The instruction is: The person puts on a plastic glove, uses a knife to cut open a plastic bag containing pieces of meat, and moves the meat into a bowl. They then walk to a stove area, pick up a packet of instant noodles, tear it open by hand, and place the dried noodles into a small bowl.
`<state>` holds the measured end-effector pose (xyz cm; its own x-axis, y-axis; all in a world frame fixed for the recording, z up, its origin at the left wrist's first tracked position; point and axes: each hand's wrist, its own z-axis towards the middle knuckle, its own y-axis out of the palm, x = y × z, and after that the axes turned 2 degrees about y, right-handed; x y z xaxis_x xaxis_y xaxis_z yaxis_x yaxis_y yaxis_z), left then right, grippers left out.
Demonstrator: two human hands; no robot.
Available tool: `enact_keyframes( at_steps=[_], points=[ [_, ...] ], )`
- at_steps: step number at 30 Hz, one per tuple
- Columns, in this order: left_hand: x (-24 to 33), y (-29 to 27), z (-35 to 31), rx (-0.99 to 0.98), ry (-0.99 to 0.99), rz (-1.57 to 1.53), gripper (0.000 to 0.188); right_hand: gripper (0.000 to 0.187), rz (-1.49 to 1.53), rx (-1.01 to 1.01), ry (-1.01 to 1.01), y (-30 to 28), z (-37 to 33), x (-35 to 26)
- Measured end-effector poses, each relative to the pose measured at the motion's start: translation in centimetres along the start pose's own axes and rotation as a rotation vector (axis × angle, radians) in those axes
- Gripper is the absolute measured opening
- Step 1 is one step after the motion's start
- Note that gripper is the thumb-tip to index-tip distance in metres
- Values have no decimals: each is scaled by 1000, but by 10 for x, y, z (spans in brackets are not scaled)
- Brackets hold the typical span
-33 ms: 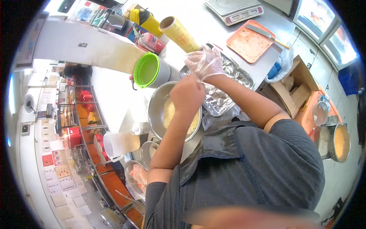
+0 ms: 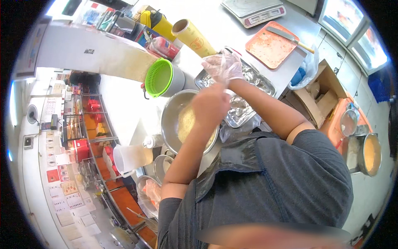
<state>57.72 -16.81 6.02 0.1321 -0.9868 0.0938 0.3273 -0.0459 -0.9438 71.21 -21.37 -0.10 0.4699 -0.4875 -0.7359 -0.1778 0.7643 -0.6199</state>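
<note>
A clear plastic glove (image 2: 235, 68) covers my right hand (image 2: 222, 66), whose fingers look stretched out and hold nothing. My bare left hand (image 2: 210, 103) is closed on the glove near my right wrist, with a strip of the plastic pulled taut between the hands. Its fingertips are partly hidden. Below my left hand and forearm stands a steel bowl (image 2: 165, 120) with pale yellow crumbs (image 2: 186, 124) in it. Beneath my right hand and forearm lies a metal tray (image 2: 271, 88) lined with crumpled foil (image 2: 244, 103).
Left of the tray stand a grey bucket with a green basket (image 2: 153, 79) and a yellow roll (image 2: 192, 37). An orange tray (image 2: 271, 47) bears a knife (image 2: 286, 35), near a scale (image 2: 257, 12). A plastic jug (image 2: 124, 159) and cardboard box (image 2: 327, 91) flank me.
My left hand has shifted slightly right, and the glove's plastic at my right wrist is stretched further upward. My right hand stays almost in place.
</note>
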Motion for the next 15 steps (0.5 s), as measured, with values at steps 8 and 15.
enact_keyframes(
  at_steps=[8,15],
  points=[
    [-11,-18,-14,-243,600,-441,10,35,-645,264,-300,-42,62,218],
    [-117,-58,-117,67,-261,-373,13,35,-637,121,372,-137,62,377]
  ],
)
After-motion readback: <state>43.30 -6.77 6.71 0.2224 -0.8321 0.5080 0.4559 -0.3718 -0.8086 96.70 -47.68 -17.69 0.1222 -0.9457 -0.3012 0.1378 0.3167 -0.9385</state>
